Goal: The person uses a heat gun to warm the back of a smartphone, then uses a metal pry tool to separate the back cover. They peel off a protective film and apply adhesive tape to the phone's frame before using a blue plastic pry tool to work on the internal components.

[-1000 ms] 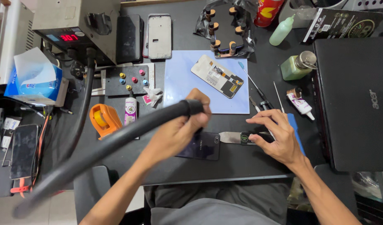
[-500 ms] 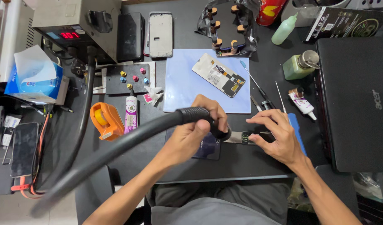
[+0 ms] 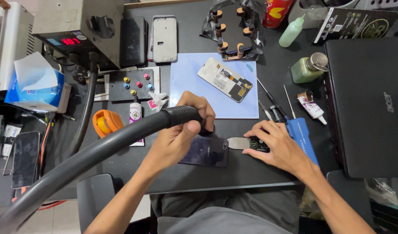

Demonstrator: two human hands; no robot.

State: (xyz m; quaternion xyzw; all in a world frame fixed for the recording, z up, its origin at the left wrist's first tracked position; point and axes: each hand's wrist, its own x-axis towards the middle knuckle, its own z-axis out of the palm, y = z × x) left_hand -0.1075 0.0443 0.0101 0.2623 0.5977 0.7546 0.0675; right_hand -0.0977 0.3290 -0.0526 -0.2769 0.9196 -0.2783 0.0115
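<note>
The dark phone (image 3: 205, 151) lies flat at the near edge of the desk, under the person's hands. The left hand (image 3: 181, 134), fingers closed around the black hose (image 3: 99, 149), has brought the nozzle down from above the phone to its top edge, so the air now lands on the phone itself. The right hand (image 3: 279, 149), at three o'clock from the phone, keeps its fingers pressed on a flat metal pry tool (image 3: 246, 143) touching the phone's right end. The blue mat (image 3: 186, 78) lies at twelve o'clock.
</note>
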